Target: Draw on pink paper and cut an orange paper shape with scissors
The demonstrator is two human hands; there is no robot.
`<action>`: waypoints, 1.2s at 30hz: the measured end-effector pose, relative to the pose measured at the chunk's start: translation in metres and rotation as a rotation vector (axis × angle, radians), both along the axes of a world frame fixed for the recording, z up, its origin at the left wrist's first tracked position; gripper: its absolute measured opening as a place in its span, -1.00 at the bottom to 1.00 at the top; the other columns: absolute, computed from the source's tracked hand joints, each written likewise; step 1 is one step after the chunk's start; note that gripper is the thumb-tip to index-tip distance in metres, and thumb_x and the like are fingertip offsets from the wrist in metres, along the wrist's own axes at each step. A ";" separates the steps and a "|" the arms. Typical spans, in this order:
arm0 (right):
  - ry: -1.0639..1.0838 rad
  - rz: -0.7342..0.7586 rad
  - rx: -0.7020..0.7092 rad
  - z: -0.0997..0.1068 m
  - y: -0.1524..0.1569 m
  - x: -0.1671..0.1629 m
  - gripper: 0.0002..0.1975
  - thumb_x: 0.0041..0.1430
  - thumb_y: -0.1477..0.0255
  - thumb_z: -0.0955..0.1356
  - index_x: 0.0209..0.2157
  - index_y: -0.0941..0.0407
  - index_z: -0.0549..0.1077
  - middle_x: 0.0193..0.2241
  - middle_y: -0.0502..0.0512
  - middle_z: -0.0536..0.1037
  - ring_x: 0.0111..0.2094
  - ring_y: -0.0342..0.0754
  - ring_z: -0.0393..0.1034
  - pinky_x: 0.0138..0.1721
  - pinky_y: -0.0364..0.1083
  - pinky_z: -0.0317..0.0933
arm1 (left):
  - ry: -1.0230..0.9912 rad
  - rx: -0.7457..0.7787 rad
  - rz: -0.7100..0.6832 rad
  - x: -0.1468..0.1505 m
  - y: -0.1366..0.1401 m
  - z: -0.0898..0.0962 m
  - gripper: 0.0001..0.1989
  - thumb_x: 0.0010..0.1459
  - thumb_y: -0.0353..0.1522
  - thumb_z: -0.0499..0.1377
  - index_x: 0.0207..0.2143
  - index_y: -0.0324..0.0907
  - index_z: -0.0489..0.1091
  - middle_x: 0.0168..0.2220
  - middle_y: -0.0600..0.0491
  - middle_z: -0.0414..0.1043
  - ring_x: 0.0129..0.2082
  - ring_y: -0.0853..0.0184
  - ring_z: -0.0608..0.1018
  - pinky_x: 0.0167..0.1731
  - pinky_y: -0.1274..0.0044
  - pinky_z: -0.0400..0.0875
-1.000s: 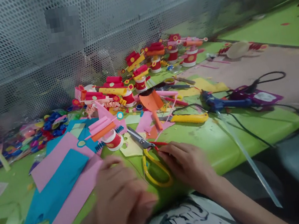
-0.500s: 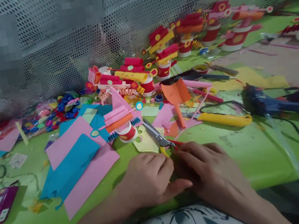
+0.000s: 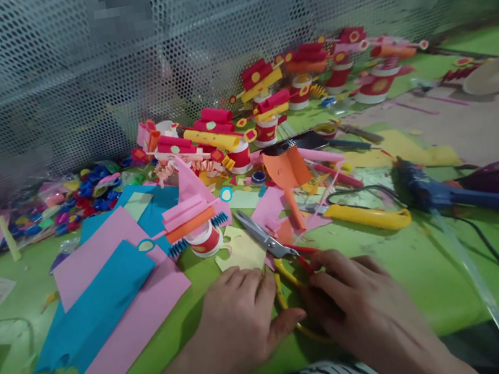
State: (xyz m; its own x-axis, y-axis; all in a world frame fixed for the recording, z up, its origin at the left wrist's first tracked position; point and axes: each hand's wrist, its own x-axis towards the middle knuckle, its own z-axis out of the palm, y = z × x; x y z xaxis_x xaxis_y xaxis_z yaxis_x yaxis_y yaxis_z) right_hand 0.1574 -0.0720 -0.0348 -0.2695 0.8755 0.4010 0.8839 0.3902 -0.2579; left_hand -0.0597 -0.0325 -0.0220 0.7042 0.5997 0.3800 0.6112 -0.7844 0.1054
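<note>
1. Left hand (image 3: 244, 322) lies palm-down on the green bench (image 3: 397, 265) at the near edge. Fingers loosely spread and flat, holding nothing. Thumb tip is just beside the yellow handle loop of the scissors.
2. Right hand (image 3: 356, 308) is next to it, on the scissors' handle end. Fingers curled narrow around a small red strip (image 3: 306, 253). Motion blur, so can't tell how firm the pinch is.
3. Yellow-handled metal scissors (image 3: 270, 246) lie flat on the bench btw the two hands. Blades point up-left and away, tips onto a pale yellow paper cutout (image 3: 240, 251). Handle loops partly hidden under the right hand.
4. Left of the hands: stack of pink foam sheets (image 3: 131, 336) w/ a blue foam sheet (image 3: 102, 302) laid across them.
5. Just beyond the blades: red-and-white paper cup model (image 3: 203, 237) w/ pink and orange rolled strips on top, upright.
6. Right of that: yellow utility knife (image 3: 369, 217) lying flat. Further right, blue glue gun (image 3: 443, 195) w/ black cable.
7. Back of bench: row of similar red cup models (image 3: 265, 103) against a perforated metal screen (image 3: 74, 82). Pile of small coloured paper rings (image 3: 87, 199) at back left.
</note>
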 end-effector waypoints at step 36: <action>0.014 0.065 -0.167 0.023 -0.029 0.022 -0.88 0.36 0.54 0.32 -0.22 0.11 0.51 -0.15 0.15 0.63 -0.20 0.09 0.55 -0.17 0.14 0.45 | -0.135 0.129 -0.295 -0.004 -0.003 -0.002 -0.79 0.26 -0.57 0.12 -0.09 -0.31 0.48 -0.27 -0.04 0.59 -0.35 0.26 0.56 -0.21 0.33 0.41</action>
